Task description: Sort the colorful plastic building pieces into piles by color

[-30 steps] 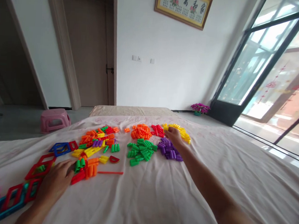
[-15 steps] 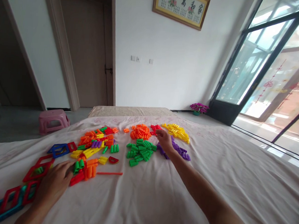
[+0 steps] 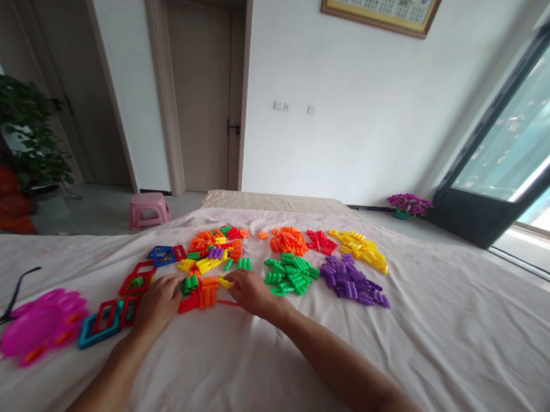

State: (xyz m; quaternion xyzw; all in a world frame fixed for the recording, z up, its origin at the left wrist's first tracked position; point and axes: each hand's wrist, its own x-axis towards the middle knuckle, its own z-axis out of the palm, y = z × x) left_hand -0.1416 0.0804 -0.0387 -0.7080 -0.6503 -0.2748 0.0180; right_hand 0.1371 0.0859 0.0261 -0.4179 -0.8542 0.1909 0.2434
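Observation:
My left hand (image 3: 161, 301) rests at the left side of a mixed heap of toy pieces, its fingertips by a green piece (image 3: 191, 283); what it grips, if anything, is hidden. My right hand (image 3: 253, 292) pinches at a yellow piece (image 3: 225, 282) on the heap's right side. Between the hands lie orange pieces (image 3: 208, 292). Sorted piles lie to the right: green (image 3: 292, 274), orange (image 3: 289, 240), red (image 3: 320, 241), yellow (image 3: 360, 247) and purple (image 3: 352, 280).
Red frames (image 3: 137, 278), a blue frame (image 3: 162, 256) and a teal frame (image 3: 99, 333) lie left of the heap. Farther left are a pink flower-shaped toy (image 3: 46, 324) and eyeglasses (image 3: 5, 317). A pink stool (image 3: 150, 211) stands beyond the bed cloth (image 3: 265, 367).
My right hand has moved left from the red pile to the yellow piece in the mixed heap. The view has turned left, showing the eyeglasses and a plant. My left hand stays beside the heap.

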